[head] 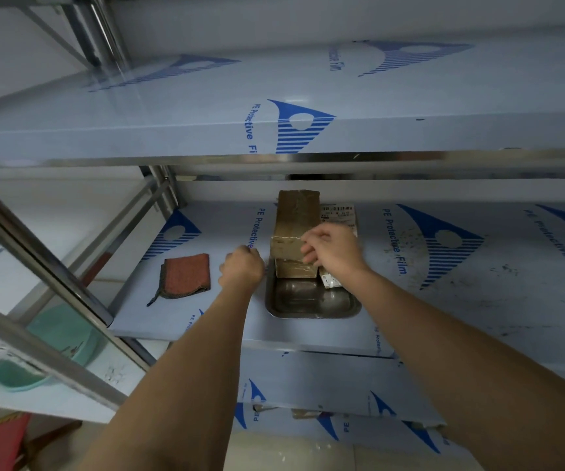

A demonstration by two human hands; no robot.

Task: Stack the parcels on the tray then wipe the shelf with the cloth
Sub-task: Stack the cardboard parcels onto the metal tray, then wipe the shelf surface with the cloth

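Shelf [461,300] film reading "PE Protective Film", right hand [333,248] gripping top parcel [294,226], left hand [240,270] fisted, empty

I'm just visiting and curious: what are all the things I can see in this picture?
Brown parcels: two, taped, one stacked on the other, on the tray.
Flat packet with a barcode label: one, pale, beside the stack, partly behind the right hand.
Tray: one, shiny metal, on the middle shelf.
Cloth: one, reddish with a dark edge, lying left of the tray.
Shelves: steel rack, boards under blue-printed protective film; specks of dirt right of the tray.
Basin: green, low at the left beyond the rack.
Left hand: curled into a fist, beside the tray's left rim; what it holds cannot be seen.
Right hand: fingers curled at the top parcel's near end.
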